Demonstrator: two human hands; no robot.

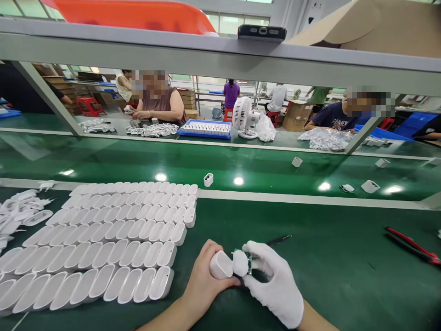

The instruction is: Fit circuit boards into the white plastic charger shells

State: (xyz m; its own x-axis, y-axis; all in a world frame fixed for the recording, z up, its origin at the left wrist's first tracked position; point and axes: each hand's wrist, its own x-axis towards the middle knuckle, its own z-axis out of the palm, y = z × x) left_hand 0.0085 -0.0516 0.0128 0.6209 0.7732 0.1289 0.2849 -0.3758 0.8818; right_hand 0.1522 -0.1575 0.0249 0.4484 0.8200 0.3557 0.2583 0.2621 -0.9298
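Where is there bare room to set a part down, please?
The green benchtop is largely bare between the right hand and red-handled tool, save a dark mark; a narrower gap separates the left hand from the white casings. Casing rows and heaped white parts crowd the left side.

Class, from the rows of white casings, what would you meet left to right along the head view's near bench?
Rows of white casings, bare left hand, circuit board, gloved right hand, red-and-black pliers.
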